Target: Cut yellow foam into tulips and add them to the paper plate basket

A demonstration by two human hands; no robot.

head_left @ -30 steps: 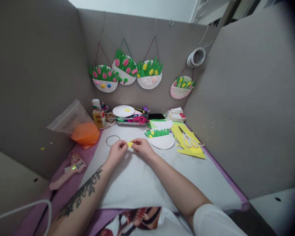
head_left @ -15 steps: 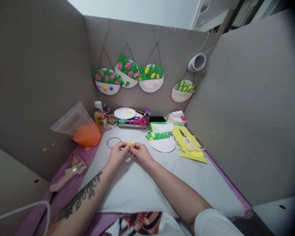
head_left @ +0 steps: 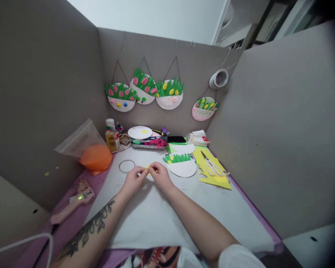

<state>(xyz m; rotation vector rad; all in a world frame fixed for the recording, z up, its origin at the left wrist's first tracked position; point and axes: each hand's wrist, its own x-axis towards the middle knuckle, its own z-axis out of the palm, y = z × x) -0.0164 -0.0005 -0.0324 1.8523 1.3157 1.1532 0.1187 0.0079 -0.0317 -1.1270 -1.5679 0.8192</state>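
My left hand (head_left: 136,178) and my right hand (head_left: 159,175) meet over the white table cover. Between their fingertips is a small yellow paper piece (head_left: 148,167), mostly hidden by the fingers. Both hands are closed in a pinch on it. To the right of them lies a white paper plate craft (head_left: 182,169) with green paper grass and a few yellow petals along its upper edge. A thin ring (head_left: 127,166) lies just beyond my left hand. White-handled scissors (head_left: 212,166) rest on a cut yellow sheet (head_left: 215,181) at the right.
A tray (head_left: 149,146) of pink cord and tools stands at the back beneath a white plate (head_left: 140,132). At left are a glue bottle (head_left: 112,139), an orange-filled bag (head_left: 96,158) and a pink glue gun (head_left: 72,206). Finished plate crafts (head_left: 169,101) hang on the back panel.
The camera view has tilted slightly, so the scene sits a little lower. My fingers have shifted on the yellow paper piece, which both hands still pinch.
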